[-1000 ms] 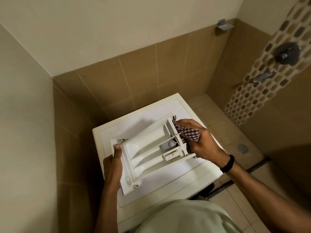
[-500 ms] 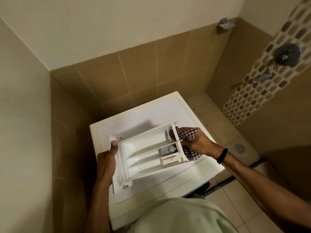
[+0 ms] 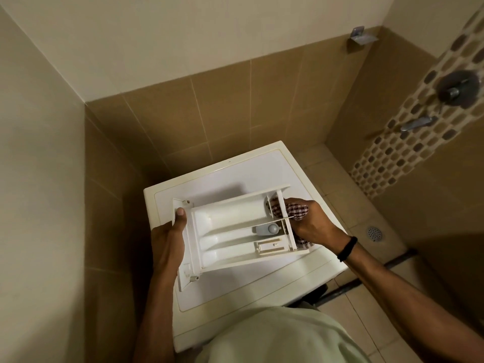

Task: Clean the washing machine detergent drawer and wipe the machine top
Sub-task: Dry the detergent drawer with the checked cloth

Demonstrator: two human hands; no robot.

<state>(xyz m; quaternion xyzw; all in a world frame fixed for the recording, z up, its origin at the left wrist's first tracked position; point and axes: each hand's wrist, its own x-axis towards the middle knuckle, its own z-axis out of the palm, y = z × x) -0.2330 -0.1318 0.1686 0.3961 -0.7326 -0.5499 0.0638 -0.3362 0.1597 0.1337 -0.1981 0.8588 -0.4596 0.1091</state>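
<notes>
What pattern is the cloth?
Checked, dark red and white; the head view shows the cloth best.

Layout: detergent drawer (image 3: 230, 231) over washing machine top (image 3: 235, 176).
On the drawer's left end, the left hand (image 3: 170, 239); at its right end, the right hand (image 3: 311, 224) with the cloth (image 3: 297, 209), partly inside; floor drain (image 3: 373, 231) right of the machine.

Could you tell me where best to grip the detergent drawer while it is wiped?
Probably the flat end plate of the detergent drawer, from the left: the left hand clasps it there, thumb on top, leaving the open compartments free for the checked cloth in the right hand.
</notes>
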